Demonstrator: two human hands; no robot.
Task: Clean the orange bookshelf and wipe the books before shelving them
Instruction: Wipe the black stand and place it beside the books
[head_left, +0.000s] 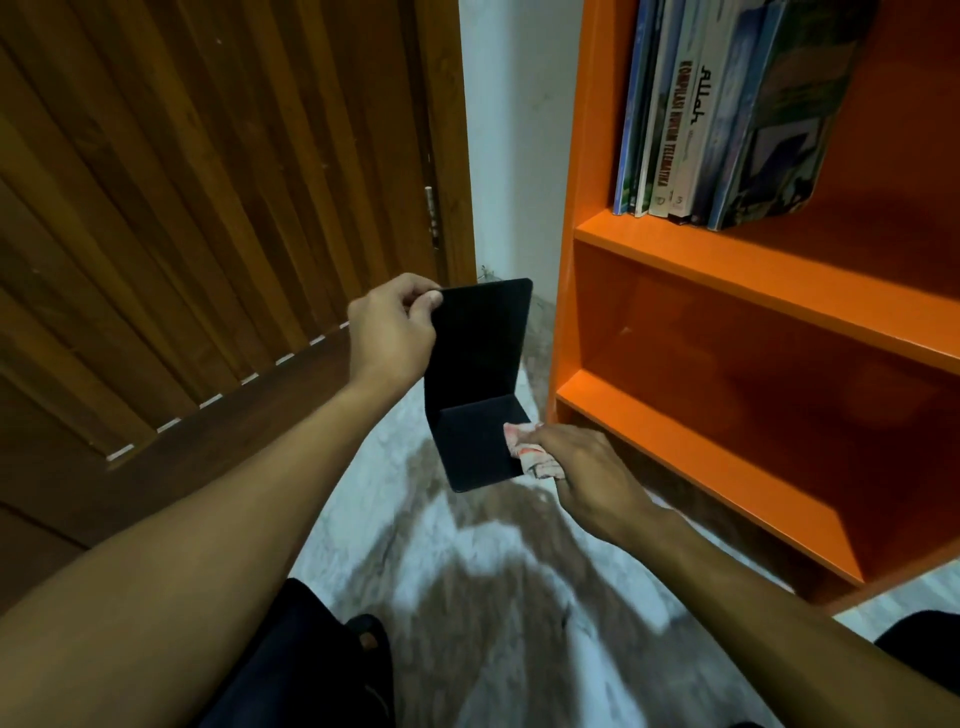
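Now we are pinching the black bookend's (480, 364) top corner with our left hand (392, 332), fingers (415, 299) curled, while our right hand (587, 473) is pressing a bunched cloth (527, 449) against its base.

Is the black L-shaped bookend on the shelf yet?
No. The left hand pinches the bookend in the air beside the bookshelf.

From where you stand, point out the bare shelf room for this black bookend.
The top shelf board is bare right of the leaning books. The middle compartment and the bottom one show nothing in them. The books crowd the top shelf's left end against the side panel.
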